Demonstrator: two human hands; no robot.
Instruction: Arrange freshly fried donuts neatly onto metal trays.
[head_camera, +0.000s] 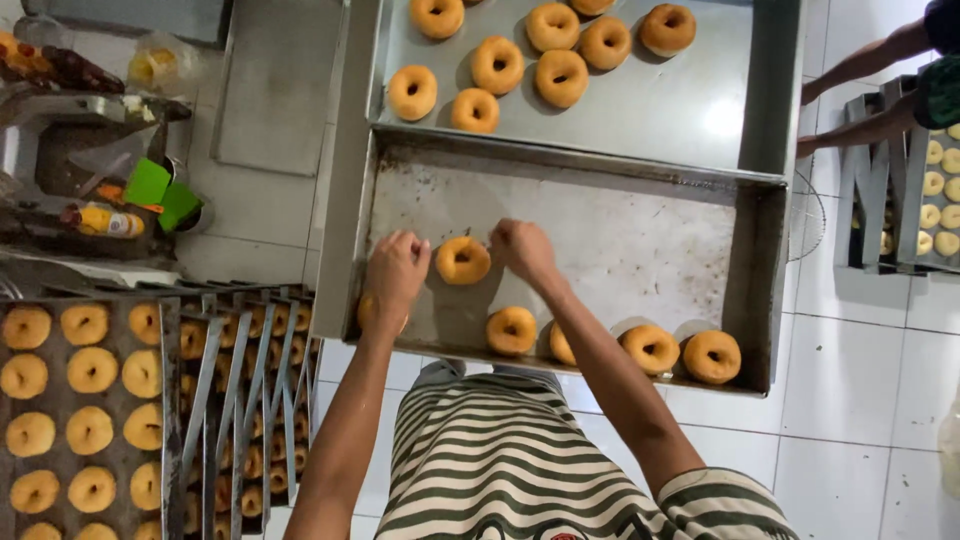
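A golden ring doughnut lies on the near metal tray, between my two hands. My left hand is curled at its left side and my right hand at its right side; both touch or nearly touch it. Several more doughnuts sit along the tray's near edge, among them one just below, one further right and one at the right end. Another doughnut is partly hidden under my left wrist. Whether either hand actually grips the doughnut is unclear.
A second tray behind holds several doughnuts. At left a rack of trays carries rows of pale dough rings. Another person's arms reach in at upper right near another rack. White tiled floor lies below.
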